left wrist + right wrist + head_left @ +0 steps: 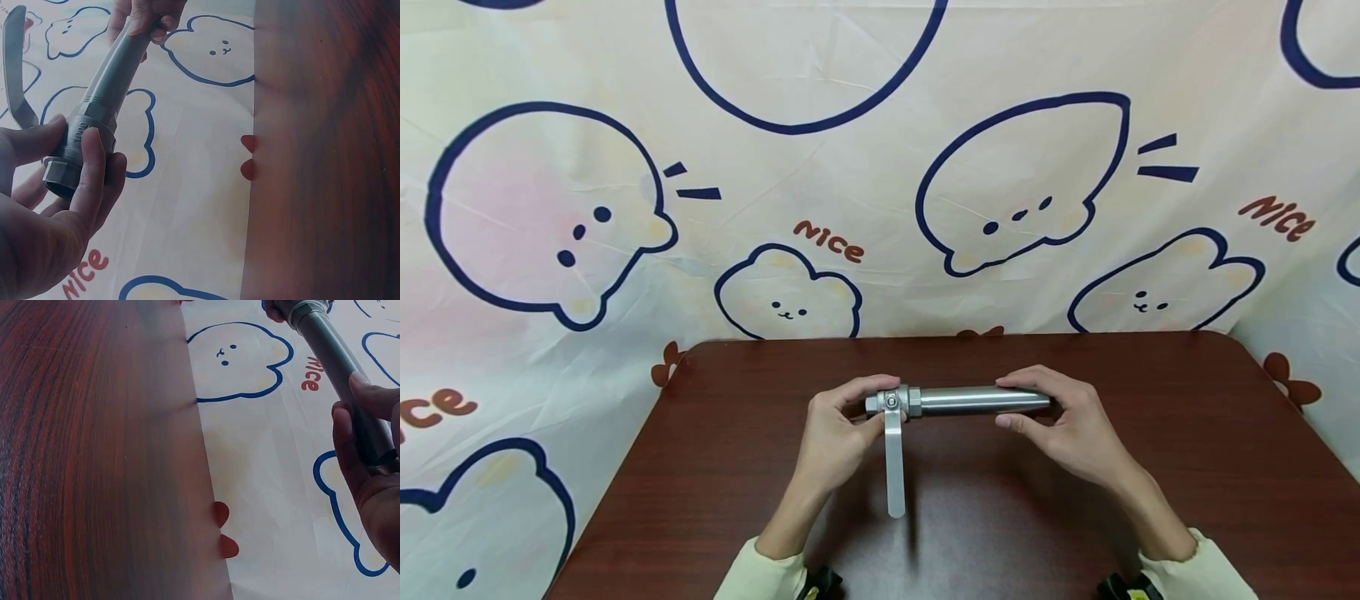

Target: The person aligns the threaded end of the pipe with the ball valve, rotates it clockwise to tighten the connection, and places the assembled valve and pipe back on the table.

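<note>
A metal ball valve [892,402] with a long flat lever handle [895,471] is joined to a steel pipe [962,401], held level above the table. My left hand [842,425] grips the valve body between thumb and fingers, and the lever points toward me. At the pipe's far right end, my right hand [1067,421] holds it with the thumb below and fingers above. In the left wrist view the valve's hex end [61,175] shows an opening. The right wrist view shows the pipe [337,359] between the right thumb and fingers.
A dark brown wooden table [737,483] lies under the hands. Behind it and at both sides hangs a pale cloth [880,183] printed with blue cartoon outlines and red lettering. Pale sleeves [767,575] and dark wrist devices [822,583] show at the bottom.
</note>
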The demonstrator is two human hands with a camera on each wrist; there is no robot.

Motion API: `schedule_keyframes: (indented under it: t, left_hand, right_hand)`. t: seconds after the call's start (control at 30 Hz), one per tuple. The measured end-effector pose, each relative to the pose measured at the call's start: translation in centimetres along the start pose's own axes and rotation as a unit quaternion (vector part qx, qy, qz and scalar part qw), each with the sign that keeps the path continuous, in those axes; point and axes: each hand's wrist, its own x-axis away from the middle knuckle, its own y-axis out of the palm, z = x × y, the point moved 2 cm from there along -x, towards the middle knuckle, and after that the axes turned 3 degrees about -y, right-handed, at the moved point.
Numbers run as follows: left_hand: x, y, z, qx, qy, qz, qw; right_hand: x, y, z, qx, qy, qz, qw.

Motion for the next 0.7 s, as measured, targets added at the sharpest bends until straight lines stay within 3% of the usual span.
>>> schedule_keyframes:
  t: [0.7]
  left_hand:
    - [-0.02,-0.08,-0.14,0.002,0.011,-0.015,0.9998]
  right_hand:
    - [-0.03,-0.06,-0.31,-0.014,0.021,-0.003,1.0]
